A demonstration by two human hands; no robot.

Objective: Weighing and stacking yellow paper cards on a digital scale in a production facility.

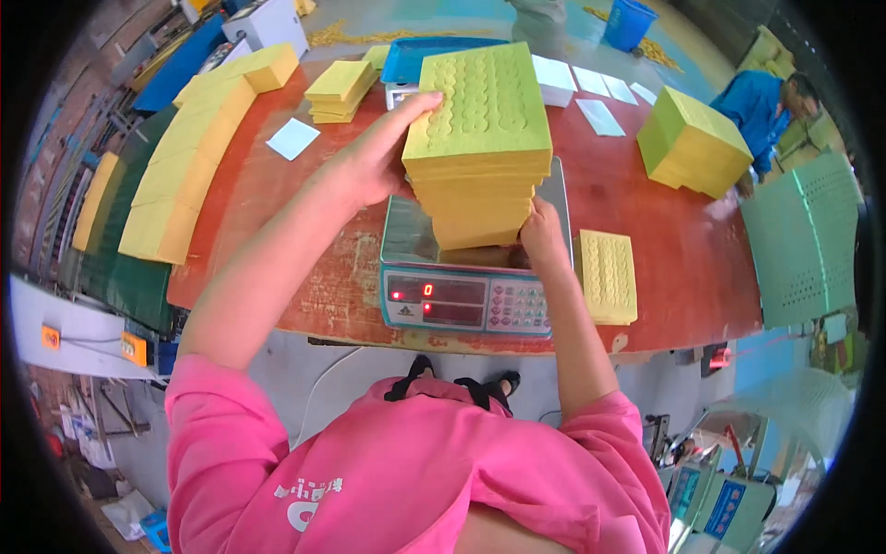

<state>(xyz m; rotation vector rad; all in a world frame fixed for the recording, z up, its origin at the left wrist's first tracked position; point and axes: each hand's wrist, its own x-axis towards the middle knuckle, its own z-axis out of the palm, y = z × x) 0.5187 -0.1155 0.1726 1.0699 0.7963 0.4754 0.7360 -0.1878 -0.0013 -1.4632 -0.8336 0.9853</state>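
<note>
A tall stack of yellow paper sheets (480,175), its top sheet punched with rows of round patterns, is held up between my two hands over a digital scale (434,300). My left hand (378,157) grips the stack's left side, thumb on the top edge. Low on the right side, my right hand (544,235) is closed on the stack, its fingers partly hidden. The scale's steel pan shows around the stack; whether the stack's base touches it I cannot tell. Right of the scale lies a smaller pile of punched yellow paper (607,277).
A long row of yellow paper blocks (175,185) lines the left. Small yellow piles (340,88) and a blue-trayed scale (438,57) stand at the back. White sheets (600,117) lie far right, near a big yellow stack (692,143) beside another person (752,111).
</note>
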